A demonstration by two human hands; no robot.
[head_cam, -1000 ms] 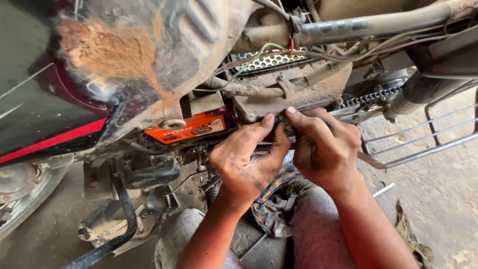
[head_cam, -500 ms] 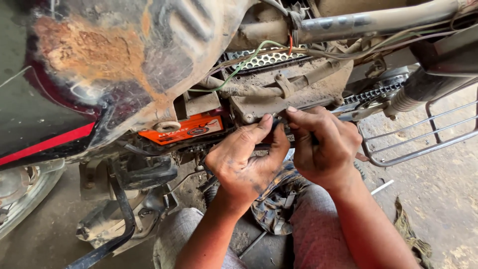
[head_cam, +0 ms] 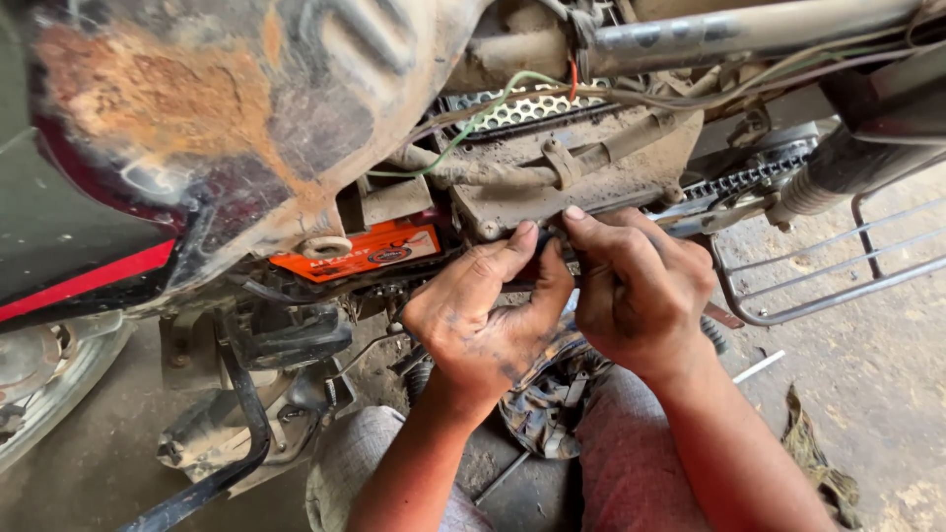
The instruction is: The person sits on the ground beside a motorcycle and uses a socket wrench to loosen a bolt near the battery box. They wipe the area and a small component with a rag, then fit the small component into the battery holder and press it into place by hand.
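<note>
Left of the fingers, an orange battery (head_cam: pixel 357 252) sat under the rusty side panel (head_cam: pixel 197 118). The left hand (head_cam: pixel 483 315) and right hand (head_cam: pixel 636 291) had stayed together since a second earlier, fingers pinching a small dark part (head_cam: pixel 540 264) below the muddy bracket (head_cam: pixel 581 172); the work looked ongoing. Right of them ran the drive chain (head_cam: pixel 744 179).

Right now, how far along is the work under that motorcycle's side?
Done: the side looks uncovered, with the orange rectangular battery and the dirt-caked metal bracket exposed. In hand: left hand and right hand meet at the bracket's lower edge, fingertips pinching something too small to identify. Left: green and grey loose wires hang free; nothing looks refitted.
</note>
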